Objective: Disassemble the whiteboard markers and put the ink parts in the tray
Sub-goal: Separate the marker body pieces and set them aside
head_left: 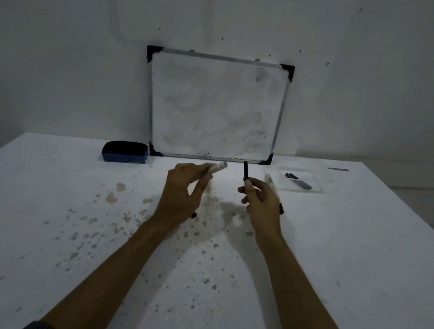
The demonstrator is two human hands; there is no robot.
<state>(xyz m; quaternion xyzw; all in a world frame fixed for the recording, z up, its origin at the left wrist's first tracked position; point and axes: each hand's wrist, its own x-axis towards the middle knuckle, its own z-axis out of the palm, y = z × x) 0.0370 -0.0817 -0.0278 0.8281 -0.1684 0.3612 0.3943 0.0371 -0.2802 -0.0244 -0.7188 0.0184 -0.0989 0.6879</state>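
Observation:
My left hand (183, 187) grips a pale marker barrel (219, 166) whose open end sticks out past my fingers toward the whiteboard. A short dark ink part (245, 170) stands upright, pinched at its lower end by my right hand (258, 201). Both hands hover over the middle of the table, a little apart. Another whole marker (273, 187) lies on the table just right of my right hand, partly hidden by it. The clear tray (317, 186) sits at the back right and holds a few dark ink parts (297, 180).
A whiteboard (216, 108) leans against the wall at the table's back edge. A blue and black eraser (125, 151) lies to its left. The white table (71, 230) is speckled with stains in the middle.

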